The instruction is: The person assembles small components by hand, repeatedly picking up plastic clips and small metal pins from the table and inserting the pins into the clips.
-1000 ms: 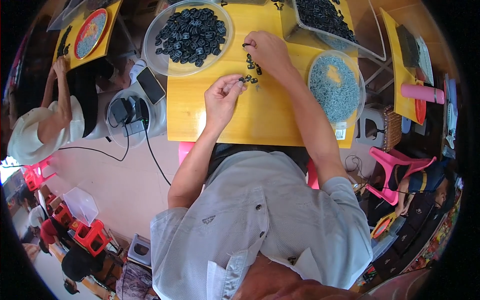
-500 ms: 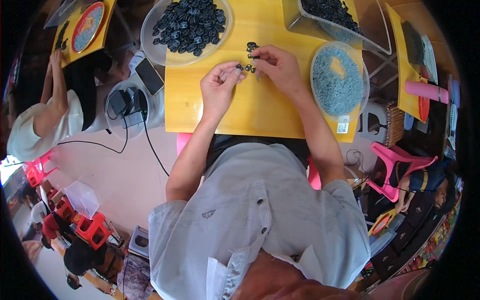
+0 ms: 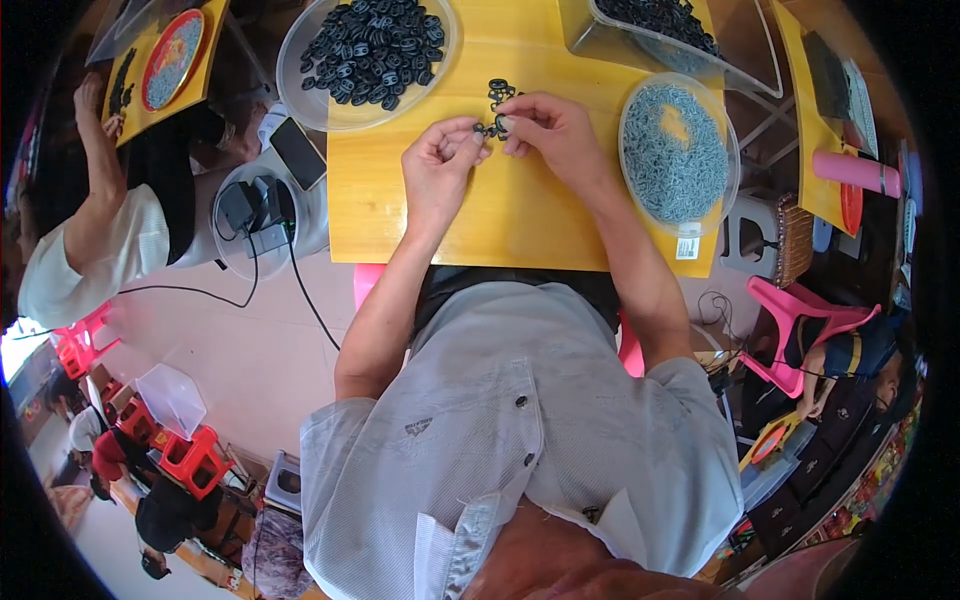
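Above the yellow table [image 3: 400, 225], both my hands meet near its middle. My left hand [image 3: 438, 170] is closed in a pinch on a small black plastic part [image 3: 479, 130]. My right hand [image 3: 562, 140] pinches another black part [image 3: 500, 123] right beside it; the fingers hide much of it, and I cannot tell whether the two parts are joined. A few loose black plastic parts [image 3: 497, 88] lie on the table just beyond my right fingertips.
A round clear tub [image 3: 285, 80] piled with black parts stands at the far left. Rightward is an oval clear tray [image 3: 733, 165] of small grey metal pieces, resembling screws. A clear bin [image 3: 585, 40] sits behind. At left, a phone [image 3: 298, 153] lies beside chargers [image 3: 240, 205]; a co-worker [image 3: 95, 240] sits there.
My right hand has come slightly down and closer to my left, bringing its black part against the left one. At left, the co-worker's arm has shifted.
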Demonstrator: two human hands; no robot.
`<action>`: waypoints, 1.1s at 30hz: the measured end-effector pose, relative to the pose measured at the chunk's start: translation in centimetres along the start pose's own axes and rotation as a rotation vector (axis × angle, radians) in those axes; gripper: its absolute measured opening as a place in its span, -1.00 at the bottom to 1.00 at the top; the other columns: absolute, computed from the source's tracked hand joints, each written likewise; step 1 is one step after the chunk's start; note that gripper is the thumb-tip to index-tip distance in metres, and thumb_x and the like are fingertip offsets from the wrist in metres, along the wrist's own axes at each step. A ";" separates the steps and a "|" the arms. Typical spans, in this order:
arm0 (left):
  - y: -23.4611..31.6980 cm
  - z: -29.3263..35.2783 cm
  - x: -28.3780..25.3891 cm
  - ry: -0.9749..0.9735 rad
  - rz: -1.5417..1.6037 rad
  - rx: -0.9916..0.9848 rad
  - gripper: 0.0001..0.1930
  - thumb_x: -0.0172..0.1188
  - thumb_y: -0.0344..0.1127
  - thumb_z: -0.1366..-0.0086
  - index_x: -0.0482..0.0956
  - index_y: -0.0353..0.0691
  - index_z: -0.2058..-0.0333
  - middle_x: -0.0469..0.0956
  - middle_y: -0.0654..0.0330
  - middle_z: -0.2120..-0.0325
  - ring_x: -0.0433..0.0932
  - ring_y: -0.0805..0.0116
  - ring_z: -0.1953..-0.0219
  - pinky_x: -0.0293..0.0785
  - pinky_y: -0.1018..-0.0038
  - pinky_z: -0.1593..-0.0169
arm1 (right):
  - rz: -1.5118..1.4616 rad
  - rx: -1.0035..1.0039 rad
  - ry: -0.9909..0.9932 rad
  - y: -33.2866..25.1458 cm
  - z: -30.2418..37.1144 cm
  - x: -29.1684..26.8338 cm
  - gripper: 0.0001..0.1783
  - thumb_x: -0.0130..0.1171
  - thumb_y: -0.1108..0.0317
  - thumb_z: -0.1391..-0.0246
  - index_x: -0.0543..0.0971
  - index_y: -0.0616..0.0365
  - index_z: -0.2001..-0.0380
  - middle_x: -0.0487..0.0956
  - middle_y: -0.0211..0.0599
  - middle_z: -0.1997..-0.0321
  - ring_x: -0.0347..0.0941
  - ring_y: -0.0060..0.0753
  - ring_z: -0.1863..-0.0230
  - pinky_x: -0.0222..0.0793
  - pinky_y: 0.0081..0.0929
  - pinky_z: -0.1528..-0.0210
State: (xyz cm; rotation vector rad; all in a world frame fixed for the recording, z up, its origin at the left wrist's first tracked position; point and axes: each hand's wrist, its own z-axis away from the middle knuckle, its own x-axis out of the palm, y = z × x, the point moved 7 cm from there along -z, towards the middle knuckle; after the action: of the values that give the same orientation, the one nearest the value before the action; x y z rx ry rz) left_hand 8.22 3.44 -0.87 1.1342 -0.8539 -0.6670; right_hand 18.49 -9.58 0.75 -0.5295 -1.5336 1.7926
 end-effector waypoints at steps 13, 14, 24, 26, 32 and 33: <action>-0.1 -0.1 -0.1 0.001 -0.007 -0.035 -0.82 0.19 -0.55 -0.32 0.59 -0.43 0.12 0.65 0.17 0.40 0.61 0.52 0.40 0.51 0.61 0.28 | 0.082 0.024 0.008 0.3 0.0 0.1 -0.72 0.12 0.56 -0.16 0.59 0.27 0.05 0.62 -0.36 0.30 0.53 -0.61 0.39 0.44 -0.64 0.32; -0.2 -0.1 -0.1 0.000 -0.008 -0.035 -0.82 0.19 -0.55 -0.32 0.59 -0.43 0.12 0.65 0.17 0.40 0.61 0.52 0.40 0.51 0.61 0.28 | 0.084 0.030 0.010 0.3 0.0 0.1 -0.72 0.13 0.57 -0.15 0.60 0.27 0.06 0.62 -0.37 0.30 0.53 -0.61 0.39 0.44 -0.64 0.32; 0.5 0.1 -0.3 0.053 0.119 0.062 -0.83 0.20 -0.56 -0.33 0.58 -0.39 0.11 0.66 0.16 0.36 0.64 0.50 0.31 0.53 0.61 0.21 | 0.530 -0.174 0.036 -1.3 0.5 0.9 -0.73 0.17 0.51 -0.02 0.62 0.24 0.16 0.61 -0.39 0.43 0.53 -0.62 0.41 0.47 -0.56 0.30; 0.5 0.1 -0.3 0.037 0.080 0.067 -0.83 0.20 -0.56 -0.32 0.58 -0.39 0.11 0.66 0.16 0.35 0.64 0.50 0.30 0.54 0.61 0.20 | 0.529 -0.144 0.029 -2.1 0.8 1.2 -0.74 0.17 0.54 -0.06 0.61 0.24 0.14 0.59 -0.46 0.38 0.49 -0.65 0.38 0.45 -0.62 0.27; 0.4 0.1 0.0 -0.005 0.046 0.017 -0.82 0.21 -0.56 -0.32 0.58 -0.39 0.11 0.66 0.17 0.33 0.64 0.50 0.29 0.54 0.60 0.18 | 0.226 -0.092 0.059 -0.6 0.6 0.8 -0.78 0.17 0.57 -0.14 0.58 0.27 0.12 0.60 -0.43 0.29 0.49 -0.65 0.31 0.45 -0.65 0.23; 0.4 0.0 0.0 -0.003 0.056 0.015 -0.82 0.20 -0.56 -0.32 0.58 -0.39 0.11 0.66 0.17 0.33 0.64 0.50 0.29 0.54 0.60 0.19 | 0.107 -0.050 0.036 -0.1 0.5 0.8 -0.78 0.18 0.58 -0.14 0.57 0.28 0.12 0.61 -0.40 0.28 0.51 -0.63 0.30 0.45 -0.63 0.22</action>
State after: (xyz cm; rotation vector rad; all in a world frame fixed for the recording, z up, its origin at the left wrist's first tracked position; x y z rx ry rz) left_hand 8.17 3.56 -0.51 1.1187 -0.8915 -0.6177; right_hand 17.60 -9.29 1.08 -0.6757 -1.5547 1.8192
